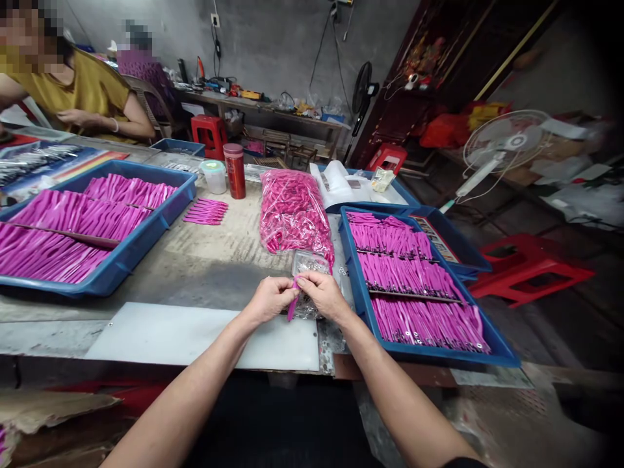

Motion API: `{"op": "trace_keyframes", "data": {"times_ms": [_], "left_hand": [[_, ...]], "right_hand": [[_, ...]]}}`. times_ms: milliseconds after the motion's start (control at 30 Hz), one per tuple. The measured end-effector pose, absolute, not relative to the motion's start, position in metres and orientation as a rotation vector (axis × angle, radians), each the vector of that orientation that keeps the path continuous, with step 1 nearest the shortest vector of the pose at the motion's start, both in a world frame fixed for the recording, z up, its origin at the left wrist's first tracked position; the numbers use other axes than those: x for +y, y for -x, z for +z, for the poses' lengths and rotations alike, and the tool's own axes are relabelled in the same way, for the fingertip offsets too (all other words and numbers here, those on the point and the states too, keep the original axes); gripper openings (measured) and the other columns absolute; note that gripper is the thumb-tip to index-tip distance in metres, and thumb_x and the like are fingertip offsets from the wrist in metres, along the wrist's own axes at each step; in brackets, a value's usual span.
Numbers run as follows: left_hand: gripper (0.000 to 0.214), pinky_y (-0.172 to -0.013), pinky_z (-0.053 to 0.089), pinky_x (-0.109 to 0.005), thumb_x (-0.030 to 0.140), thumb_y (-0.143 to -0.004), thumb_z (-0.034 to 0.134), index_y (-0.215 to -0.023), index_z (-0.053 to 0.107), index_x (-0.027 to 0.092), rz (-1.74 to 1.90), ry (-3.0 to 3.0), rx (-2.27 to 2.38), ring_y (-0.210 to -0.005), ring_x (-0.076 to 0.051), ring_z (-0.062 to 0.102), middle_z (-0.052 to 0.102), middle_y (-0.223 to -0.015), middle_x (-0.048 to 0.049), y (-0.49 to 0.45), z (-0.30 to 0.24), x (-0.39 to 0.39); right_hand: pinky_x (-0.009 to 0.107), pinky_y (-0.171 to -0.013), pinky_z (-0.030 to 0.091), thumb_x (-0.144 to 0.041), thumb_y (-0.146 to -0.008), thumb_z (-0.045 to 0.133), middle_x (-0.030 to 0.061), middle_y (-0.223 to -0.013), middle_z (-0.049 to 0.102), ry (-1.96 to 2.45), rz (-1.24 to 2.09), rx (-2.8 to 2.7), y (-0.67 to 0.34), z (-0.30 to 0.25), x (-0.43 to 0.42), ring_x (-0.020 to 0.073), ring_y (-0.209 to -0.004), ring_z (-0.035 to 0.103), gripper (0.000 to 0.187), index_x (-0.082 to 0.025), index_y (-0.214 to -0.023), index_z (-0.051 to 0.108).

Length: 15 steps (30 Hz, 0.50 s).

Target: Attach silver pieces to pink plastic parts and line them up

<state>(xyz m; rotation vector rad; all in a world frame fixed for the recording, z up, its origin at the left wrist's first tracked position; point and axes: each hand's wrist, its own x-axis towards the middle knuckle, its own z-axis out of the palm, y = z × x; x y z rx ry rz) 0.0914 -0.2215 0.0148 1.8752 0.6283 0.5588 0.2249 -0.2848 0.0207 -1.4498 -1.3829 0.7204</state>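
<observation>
Pinched between the fingertips of my left hand (270, 299) and my right hand (322, 296) is a slim magenta plastic piece (292, 311). It points down and slightly left; its upper end is hidden by my fingers. Just behind my hands sits a small clear container (312, 261) of tiny metal parts, partly covered by my right hand. Beyond that lies a clear bag (295, 211) full of pink parts. On the right, a blue tray (358, 305) holds rows of magenta pieces with metal at their ends. Another blue tray (141, 237) on the left holds similar pieces.
A white board (205, 338) lies at the table's front edge. A short row of magenta pieces (205, 211), a lidded tub (214, 177) and a red bottle (234, 171) stand farther back. A co-worker (97, 91) sits at the far left. A white fan (511, 143) and red stool (531, 266) are right.
</observation>
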Motion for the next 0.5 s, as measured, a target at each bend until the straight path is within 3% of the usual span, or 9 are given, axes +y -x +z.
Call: {"op": "trace_keyframes", "data": {"times_ms": [233,500], "left_hand": [[0.025,-0.045,0.026,-0.017,0.029,-0.071,0.045,-0.050,0.045,0.014,0.460,-1.887,0.595,-0.046,-0.005,0.032,0.034,-0.047,0.0064,-0.087,0.023,-0.223],[0.026,-0.048,0.028,-0.018,0.027,-0.070,0.047,-0.049,0.043,0.014,0.334,-1.851,0.502,-0.049,-0.006,0.033,0.036,-0.049,0.0057,-0.074,0.032,-0.242]], "right_hand": [[0.022,-0.061,0.038,-0.030,-0.077,0.047,-0.0005,-0.066,0.055,1.519,0.722,-1.491,-0.228,0.032,-0.292,0.0115,-0.064,0.049,0.019,-0.015,-0.074,0.058],[0.020,-0.052,0.032,-0.025,-0.075,0.048,-0.0029,-0.056,0.047,1.615,0.696,-1.603,-0.217,0.043,-0.317,0.0091,-0.055,0.043,0.017,-0.015,-0.062,0.053]]}}
